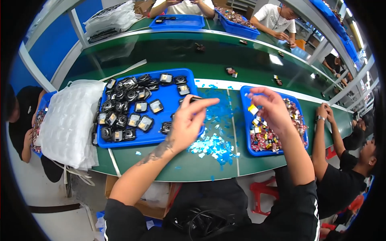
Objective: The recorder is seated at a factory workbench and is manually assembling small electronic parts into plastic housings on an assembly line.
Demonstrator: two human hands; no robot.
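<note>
My left hand (187, 122) is over the right edge of a blue tray (150, 143), its index finger stretched to the right and the other fingers curled. A dark edge shows by its knuckles, but what it belongs to is unclear. Several black camera-like units (140, 106) with lenses or pale labels lie in that tray. Above a second blue tray (257, 153), my right hand (271, 106) is raised with its fingertips pinched around something small and pale. Small red, white and yellow parts (265, 138) are heaped in this tray. Blue and white film scraps (215, 148) litter the table between the trays.
Stacked clear plastic blister trays (70, 120) stand at the left. Beyond a pale rail runs a green belt (161, 52) carrying scattered parts (231, 71). People (277, 20) work across it, and another person (337, 156) sits at the right. A red stool (263, 193) is below the table.
</note>
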